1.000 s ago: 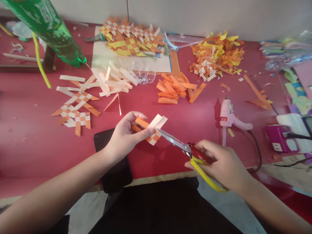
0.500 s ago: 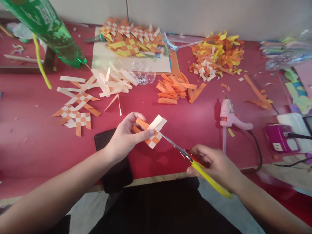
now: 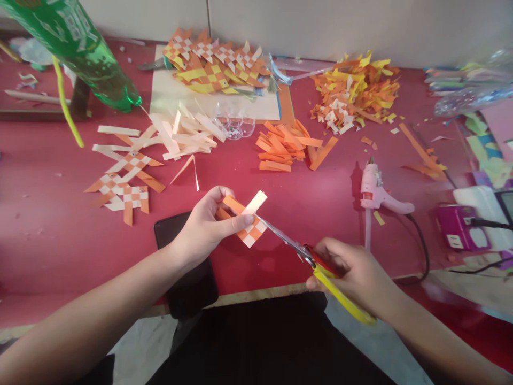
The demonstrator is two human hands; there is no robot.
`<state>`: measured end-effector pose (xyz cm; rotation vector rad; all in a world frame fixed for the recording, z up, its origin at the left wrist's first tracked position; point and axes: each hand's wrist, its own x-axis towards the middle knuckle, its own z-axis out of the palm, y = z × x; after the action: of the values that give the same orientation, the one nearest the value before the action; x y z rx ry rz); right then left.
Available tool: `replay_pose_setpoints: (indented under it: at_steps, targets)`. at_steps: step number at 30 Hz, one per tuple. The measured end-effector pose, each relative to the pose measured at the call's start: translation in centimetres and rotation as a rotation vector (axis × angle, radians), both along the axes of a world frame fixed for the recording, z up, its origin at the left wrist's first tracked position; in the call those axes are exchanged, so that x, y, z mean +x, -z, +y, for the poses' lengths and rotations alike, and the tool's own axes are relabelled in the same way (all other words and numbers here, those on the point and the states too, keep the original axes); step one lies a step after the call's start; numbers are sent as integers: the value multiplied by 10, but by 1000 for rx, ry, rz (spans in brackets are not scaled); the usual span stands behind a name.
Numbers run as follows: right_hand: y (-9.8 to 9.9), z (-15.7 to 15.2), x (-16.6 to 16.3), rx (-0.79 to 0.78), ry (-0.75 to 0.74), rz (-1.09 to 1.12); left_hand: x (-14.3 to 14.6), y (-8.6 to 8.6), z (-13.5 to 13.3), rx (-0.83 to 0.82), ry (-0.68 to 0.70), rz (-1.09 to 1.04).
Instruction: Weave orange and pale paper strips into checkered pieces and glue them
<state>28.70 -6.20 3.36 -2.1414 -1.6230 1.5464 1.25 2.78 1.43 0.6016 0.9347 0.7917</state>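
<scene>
My left hand (image 3: 206, 227) pinches a small checkered piece of woven paper strips (image 3: 253, 233), orange and cream, between thumb and fingers. Orange ends stick out under the fingers, and one cream end points up and away. My right hand (image 3: 355, 270) grips scissors (image 3: 294, 246) with yellow and red handles. Their blade tips touch the woven piece just beside my left thumb, and the blades look nearly closed. Finished-looking woven fish shapes (image 3: 134, 195) lie to the left of my left hand.
Cream strips (image 3: 192, 133) and orange strips (image 3: 280, 147) lie beyond my hands. A pink glue gun (image 3: 372, 187) with a cord stands at right. A black phone (image 3: 192, 289) lies under my left forearm. A green bottle (image 3: 92, 64), more woven fish (image 3: 216, 59) and paper scraps (image 3: 356, 91) sit farther back.
The cream part sticking out at the top of the woven piece is narrower, with one strip end where two lay side by side. My hands have barely moved.
</scene>
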Motion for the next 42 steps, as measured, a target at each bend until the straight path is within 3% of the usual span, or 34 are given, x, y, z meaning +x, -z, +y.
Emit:
replay_pose_setpoints:
  at_steps: [8, 18, 22, 29, 34, 42]
  targets:
    - [-12, 6, -1, 20, -56, -39, 2, 0, 0, -7, 32, -52]
    - [-4, 3, 1, 42, -18, -11, 2, 0, 1, -5, 45, -68]
    - [-8, 7, -4, 50, 29, 76, 2, 0, 0, -10, 49, -104]
    - [-6, 8, -12, -76, 154, 178, 3, -3, 2, -34, 49, -149]
    - [-1, 7, -8, 18, 326, 298, 3, -3, 3, -54, 32, -139]
    - [-4, 8, -1, 219, 63, -81, 3, -3, 4, -52, 10, -130]
